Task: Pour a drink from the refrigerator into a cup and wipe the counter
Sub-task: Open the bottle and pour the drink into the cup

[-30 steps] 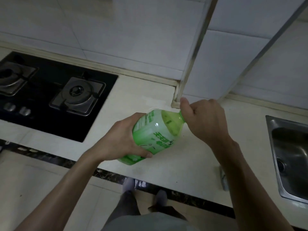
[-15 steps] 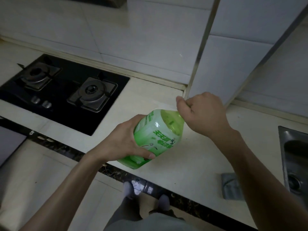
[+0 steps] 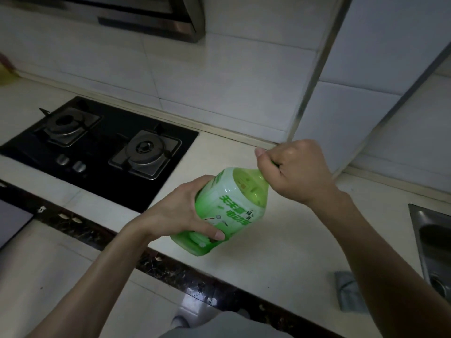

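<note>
A large green drink bottle with a green and white label is tilted above the pale counter, its neck pointing up and to the right. My left hand grips the bottle's lower body from the left, thumb across the label. Around the bottle's top my right hand is curled, and the cap is hidden inside the fist. A grey cloth lies on the counter near the front edge, partly behind my right forearm. No cup is in view.
A black two-burner gas hob is set into the counter at the left. A steel sink is at the right edge. White tiled wall and a range hood stand behind. A dark marble strip edges the counter front.
The view has swung left and up, showing more of the hob and the hood. Both hands keep their hold on the bottle; the bottle stays tilted over the counter.
</note>
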`<action>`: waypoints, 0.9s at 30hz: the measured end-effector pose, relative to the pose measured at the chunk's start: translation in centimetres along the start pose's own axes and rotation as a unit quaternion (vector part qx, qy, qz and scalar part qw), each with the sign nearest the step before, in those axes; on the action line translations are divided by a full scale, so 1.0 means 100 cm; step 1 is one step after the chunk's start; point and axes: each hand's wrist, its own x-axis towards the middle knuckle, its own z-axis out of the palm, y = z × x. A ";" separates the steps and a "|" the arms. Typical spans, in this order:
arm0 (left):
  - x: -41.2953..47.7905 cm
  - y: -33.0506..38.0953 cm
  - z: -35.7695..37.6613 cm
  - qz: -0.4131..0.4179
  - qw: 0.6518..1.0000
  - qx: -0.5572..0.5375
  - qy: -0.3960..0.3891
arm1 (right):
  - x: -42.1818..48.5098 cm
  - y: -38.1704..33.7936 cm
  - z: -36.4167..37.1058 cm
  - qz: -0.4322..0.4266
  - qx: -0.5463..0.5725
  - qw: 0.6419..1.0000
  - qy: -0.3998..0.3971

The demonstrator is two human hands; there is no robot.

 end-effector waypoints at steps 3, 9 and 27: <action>0.002 -0.008 -0.004 0.012 0.998 0.046 0.051 | 0.011 -0.015 0.005 0.157 -0.063 0.981 -0.093; 0.007 -0.019 -0.021 0.022 0.996 0.074 0.033 | 0.012 -0.022 0.006 0.151 -0.044 0.975 -0.158; 0.017 -0.032 -0.013 0.086 0.987 0.060 0.121 | 0.027 -0.034 0.025 0.160 -0.110 0.980 -0.055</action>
